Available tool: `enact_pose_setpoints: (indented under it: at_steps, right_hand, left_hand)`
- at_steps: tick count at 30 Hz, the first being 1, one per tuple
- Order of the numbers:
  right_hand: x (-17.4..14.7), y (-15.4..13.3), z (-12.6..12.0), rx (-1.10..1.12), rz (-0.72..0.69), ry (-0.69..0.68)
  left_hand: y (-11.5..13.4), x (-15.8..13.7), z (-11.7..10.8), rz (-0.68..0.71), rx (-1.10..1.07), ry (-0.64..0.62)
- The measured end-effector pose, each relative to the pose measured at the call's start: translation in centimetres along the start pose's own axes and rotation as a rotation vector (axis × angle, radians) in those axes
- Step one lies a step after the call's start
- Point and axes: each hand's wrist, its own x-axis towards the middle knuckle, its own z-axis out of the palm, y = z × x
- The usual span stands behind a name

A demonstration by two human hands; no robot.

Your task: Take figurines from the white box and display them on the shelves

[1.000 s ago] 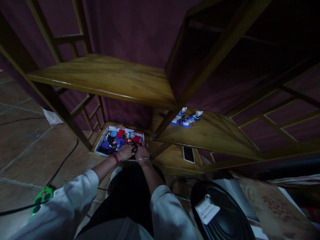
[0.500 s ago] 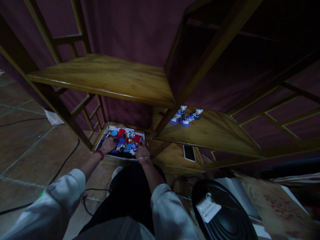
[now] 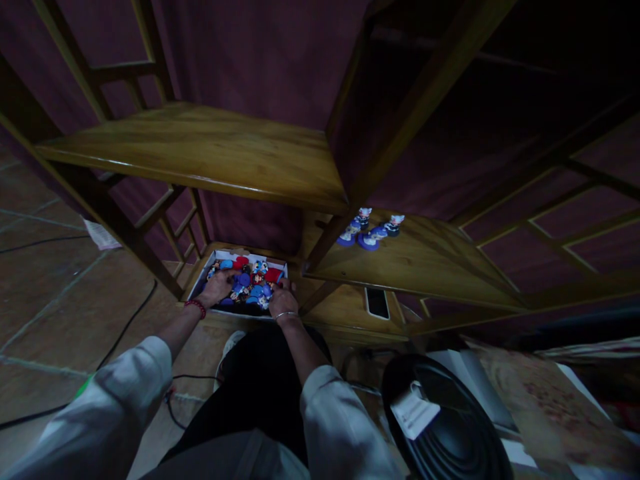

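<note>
A shallow white-edged box on the low shelf is filled with small figurines in blue, red and purple, lying jumbled together. My left hand, with a red bead bracelet at the wrist, reaches over the box's left side. Its fingers stretch out among the figurines, touching or just above them. At the right end of the box is my right hand, wearing a thin bangle. Its fingers are curled by the box's edge and the nearest figurines; what they grip is hidden.
Several figurines with purple bases are on the middle shelf to the right. A phone rests on the lower board. A wooden upper shelf overhangs the box. Near me are a black ridged object with a tag and a floor cable.
The fingers of my left hand have stretched a little further over the figurines. My right hand stays at the box's right end. The view has shifted slightly.
</note>
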Motion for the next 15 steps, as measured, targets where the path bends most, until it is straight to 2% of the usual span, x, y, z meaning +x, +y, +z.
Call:
enact_pose_setpoints:
  at_steps: [8, 12, 15]
  right_hand:
    - [0.2, 0.0, 0.3, 0.017, 0.025, -0.024]
    - [0.0, 0.0, 0.2, 0.025, 0.007, 0.012]
    - [-0.1, 0.0, 0.2, 0.019, 0.012, 0.020]
  left_hand:
    - [-1.5, 0.9, 1.3, 0.027, -0.145, -0.027]
    - [-1.3, 0.8, 1.3, 0.074, -0.213, -0.077]
    - [-0.9, 0.4, 1.0, 0.046, -0.315, -0.114]
